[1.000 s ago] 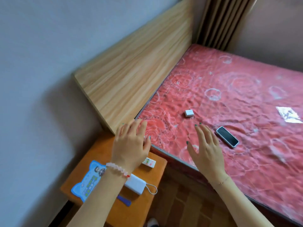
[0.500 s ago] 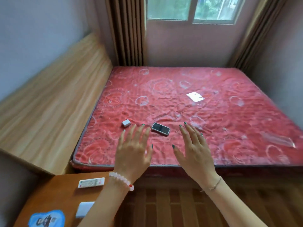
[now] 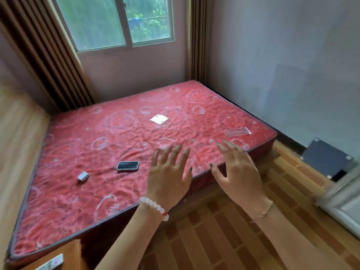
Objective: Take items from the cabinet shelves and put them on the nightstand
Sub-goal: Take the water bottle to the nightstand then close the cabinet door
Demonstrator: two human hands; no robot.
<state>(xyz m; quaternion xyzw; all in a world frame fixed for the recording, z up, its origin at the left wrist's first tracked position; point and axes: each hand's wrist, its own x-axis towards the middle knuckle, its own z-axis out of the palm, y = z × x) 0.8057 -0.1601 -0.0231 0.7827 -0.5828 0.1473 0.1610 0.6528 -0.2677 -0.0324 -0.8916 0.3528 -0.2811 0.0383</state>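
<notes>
My left hand (image 3: pixel 168 177) and my right hand (image 3: pixel 236 172) are raised in front of me with fingers spread, holding nothing, above the near edge of the red mattress (image 3: pixel 81 207). A corner of the orange nightstand (image 3: pixel 66 254) shows at the bottom left, with a white remote (image 3: pixel 51 263) lying on it. A pale cabinet edge (image 3: pixel 342 203) enters at the right border; its shelves are out of sight.
On the mattress lie a black phone (image 3: pixel 128 165), a small white box (image 3: pixel 83 176), a white paper (image 3: pixel 159 119) and a clear plastic wrapper (image 3: pixel 237 131). A wooden headboard (image 3: pixel 17 145) runs along the left. A dark panel (image 3: pixel 327 160) leans on the right wall. Wood floor (image 3: pixel 224 240) lies below.
My view has swung right, away from the nightstand and across the bed toward the right wall. Both hands stayed open and moved right with it. The nightstand has slid almost out of view.
</notes>
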